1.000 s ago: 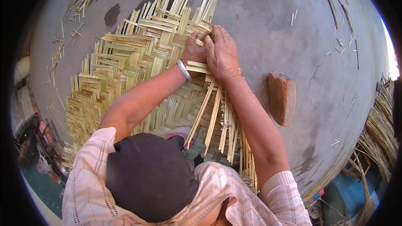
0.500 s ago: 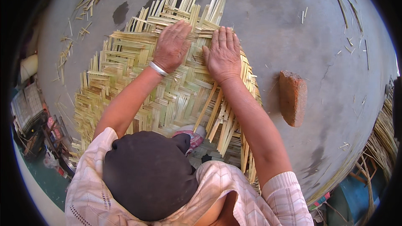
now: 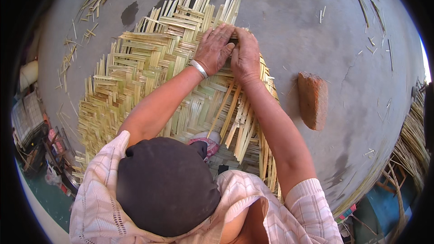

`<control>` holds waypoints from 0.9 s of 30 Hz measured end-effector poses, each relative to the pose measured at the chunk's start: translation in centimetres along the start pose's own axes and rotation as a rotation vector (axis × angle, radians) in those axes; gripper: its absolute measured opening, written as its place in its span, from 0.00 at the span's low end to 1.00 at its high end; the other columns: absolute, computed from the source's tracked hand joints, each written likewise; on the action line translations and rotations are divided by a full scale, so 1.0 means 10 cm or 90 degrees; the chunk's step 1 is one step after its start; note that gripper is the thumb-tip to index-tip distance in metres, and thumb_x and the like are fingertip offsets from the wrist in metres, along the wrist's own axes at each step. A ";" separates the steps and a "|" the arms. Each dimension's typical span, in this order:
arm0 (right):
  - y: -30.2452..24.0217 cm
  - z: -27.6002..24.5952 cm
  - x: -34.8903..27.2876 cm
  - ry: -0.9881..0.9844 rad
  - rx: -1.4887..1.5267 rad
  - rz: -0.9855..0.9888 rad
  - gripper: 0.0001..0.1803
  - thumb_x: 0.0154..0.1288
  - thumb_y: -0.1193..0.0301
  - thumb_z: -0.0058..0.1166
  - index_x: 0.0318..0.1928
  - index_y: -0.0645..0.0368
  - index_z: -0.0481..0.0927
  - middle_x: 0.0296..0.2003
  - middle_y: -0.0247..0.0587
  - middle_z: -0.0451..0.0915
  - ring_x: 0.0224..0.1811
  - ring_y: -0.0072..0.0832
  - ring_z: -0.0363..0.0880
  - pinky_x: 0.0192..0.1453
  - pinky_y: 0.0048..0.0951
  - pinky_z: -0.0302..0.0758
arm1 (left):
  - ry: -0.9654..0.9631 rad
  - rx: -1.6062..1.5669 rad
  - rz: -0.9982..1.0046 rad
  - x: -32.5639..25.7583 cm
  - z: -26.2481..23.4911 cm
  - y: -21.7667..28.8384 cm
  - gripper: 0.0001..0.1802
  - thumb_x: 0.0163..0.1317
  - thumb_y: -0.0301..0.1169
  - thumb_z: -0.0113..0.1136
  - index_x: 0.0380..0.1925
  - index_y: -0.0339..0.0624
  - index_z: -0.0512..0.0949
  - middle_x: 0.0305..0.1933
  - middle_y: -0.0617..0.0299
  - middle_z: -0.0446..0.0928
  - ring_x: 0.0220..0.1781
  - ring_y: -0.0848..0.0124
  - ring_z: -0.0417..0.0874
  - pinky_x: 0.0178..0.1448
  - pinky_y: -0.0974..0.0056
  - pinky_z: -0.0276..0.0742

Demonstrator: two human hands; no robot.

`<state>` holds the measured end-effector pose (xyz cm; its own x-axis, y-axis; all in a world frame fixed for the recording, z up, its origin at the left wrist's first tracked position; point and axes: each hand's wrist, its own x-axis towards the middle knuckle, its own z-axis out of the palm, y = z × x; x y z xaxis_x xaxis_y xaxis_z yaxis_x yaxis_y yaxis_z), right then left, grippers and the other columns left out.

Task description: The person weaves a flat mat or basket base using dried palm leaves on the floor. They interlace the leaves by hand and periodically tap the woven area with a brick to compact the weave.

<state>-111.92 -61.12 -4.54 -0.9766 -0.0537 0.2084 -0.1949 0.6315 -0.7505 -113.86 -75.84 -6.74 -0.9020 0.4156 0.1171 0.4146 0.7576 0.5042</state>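
Rough, reddish-brown oblong brick [image 3: 313, 101] on smooth grey concrete floor [image 3: 280, 40]

Strewn at upper left: thin straw-coloured reed scraps [image 3: 91, 31], near a rounded, dark, damp-looking patch [image 3: 129, 13]. Seen at upper right: long, slender, yellowish-brown strips [image 3: 358, 1]. Lying along the right edge: a thick bundle of dry, tan stalks [image 3: 410, 149], with a flat blue sheet-like thing [image 3: 392, 201] just below. Crowded at far left: a pale cream cylindrical object [image 3: 28, 73] and a crumpled, whitish, translucent plastic bag [image 3: 53, 176] amid dark clutter [image 3: 32, 149] (too small to sort out).

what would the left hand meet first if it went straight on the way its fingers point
The left hand would probably meet the pale strip ends at the far edge of the woven mat first, though depth is hard to judge.
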 end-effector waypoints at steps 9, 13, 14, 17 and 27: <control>-0.24 -0.60 -0.09 -0.054 -0.028 0.010 0.26 0.75 0.64 0.45 0.67 0.67 0.68 0.68 0.60 0.67 0.75 0.53 0.59 0.78 0.46 0.56 | -0.050 0.184 -0.001 -0.04 0.04 0.09 0.34 0.77 0.53 0.34 0.77 0.50 0.56 0.81 0.61 0.54 0.83 0.64 0.49 0.83 0.52 0.39; -0.39 -1.11 -0.71 -0.255 -0.102 0.081 0.32 0.76 0.59 0.44 0.70 0.69 0.63 0.72 0.60 0.61 0.77 0.52 0.55 0.80 0.46 0.52 | -0.069 0.211 -0.009 -0.05 0.07 0.10 0.34 0.77 0.50 0.36 0.78 0.50 0.54 0.82 0.61 0.52 0.84 0.64 0.47 0.84 0.53 0.37; -0.41 -1.14 -0.86 -0.325 -0.139 0.111 0.33 0.76 0.57 0.44 0.71 0.69 0.63 0.73 0.59 0.59 0.78 0.50 0.53 0.80 0.47 0.51 | -0.058 0.218 -0.002 -0.05 0.08 0.09 0.34 0.77 0.50 0.36 0.78 0.50 0.54 0.82 0.61 0.51 0.84 0.65 0.46 0.84 0.53 0.37; -0.35 -1.06 -1.16 -0.303 -0.230 -0.005 0.36 0.74 0.53 0.43 0.71 0.68 0.62 0.74 0.57 0.58 0.80 0.48 0.50 0.82 0.47 0.45 | -0.077 0.234 -0.011 -0.05 0.08 0.09 0.34 0.77 0.51 0.35 0.78 0.50 0.53 0.82 0.62 0.51 0.84 0.65 0.46 0.84 0.53 0.37; -0.13 -0.51 -1.49 -0.295 -0.394 -0.026 0.45 0.71 0.44 0.43 0.75 0.65 0.56 0.79 0.52 0.47 0.83 0.44 0.36 0.84 0.47 0.30 | -0.233 0.310 -0.081 0.10 -0.26 0.33 0.39 0.74 0.60 0.36 0.79 0.55 0.49 0.84 0.62 0.46 0.85 0.66 0.43 0.84 0.51 0.35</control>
<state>-96.68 -57.25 -3.47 -0.9348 -0.3182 -0.1578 -0.2779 0.9319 -0.2329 -113.73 -74.23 -2.73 -0.8838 0.3870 -0.2629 0.3915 0.9194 0.0373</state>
